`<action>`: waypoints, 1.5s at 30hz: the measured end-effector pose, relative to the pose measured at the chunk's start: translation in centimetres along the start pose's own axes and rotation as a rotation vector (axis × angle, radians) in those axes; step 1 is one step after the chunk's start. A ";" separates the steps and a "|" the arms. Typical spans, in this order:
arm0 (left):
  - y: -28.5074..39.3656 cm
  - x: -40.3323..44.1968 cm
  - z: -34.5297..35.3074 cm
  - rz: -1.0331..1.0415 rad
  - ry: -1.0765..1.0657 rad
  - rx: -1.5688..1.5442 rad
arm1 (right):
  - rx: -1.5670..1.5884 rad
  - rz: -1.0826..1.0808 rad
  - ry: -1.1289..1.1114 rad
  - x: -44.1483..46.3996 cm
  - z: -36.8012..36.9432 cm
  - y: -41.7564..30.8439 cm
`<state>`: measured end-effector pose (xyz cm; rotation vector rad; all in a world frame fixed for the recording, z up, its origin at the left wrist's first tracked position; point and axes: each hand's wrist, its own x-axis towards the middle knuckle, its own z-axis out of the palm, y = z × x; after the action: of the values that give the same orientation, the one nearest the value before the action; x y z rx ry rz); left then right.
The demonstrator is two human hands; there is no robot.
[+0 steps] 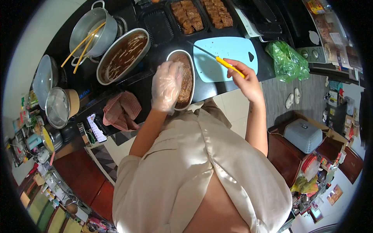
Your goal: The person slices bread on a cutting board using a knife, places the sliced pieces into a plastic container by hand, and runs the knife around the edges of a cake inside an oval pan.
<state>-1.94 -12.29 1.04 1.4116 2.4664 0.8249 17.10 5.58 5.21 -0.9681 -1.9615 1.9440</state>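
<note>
My right hand (245,82) is closed around the yellow handle of a knife (229,66). Its thin blade points up and left, over a light blue cutting board (210,73) dotted with small crumbs. A clear plastic glove covers my left hand (167,87), whose fingers are bent over the left side of a white-rimmed oval dish (192,73). In that dish lies a brown, glossy loaf-like food (186,83), partly covered by the hand. The fingertips and the dish's left rim are hidden under the glove.
A second oval dish (145,48) has brown sauce smears. Beside it stand a metal pot (83,29) with chopsticks (89,42). Black trays with brown pieces (187,17) sit at the back. A pink cloth (122,110), phone (96,127) and green plastic bag (287,60) flank the counter.
</note>
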 end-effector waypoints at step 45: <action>-4.1 0.9 5.6 -0.212 0.060 -0.114 | -1.168 -0.373 -0.107 8.9 7.4 -2.0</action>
<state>-3.10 -11.08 -5.76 1.0810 2.5126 0.9551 5.46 4.92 3.75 -0.5619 -3.0643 0.5435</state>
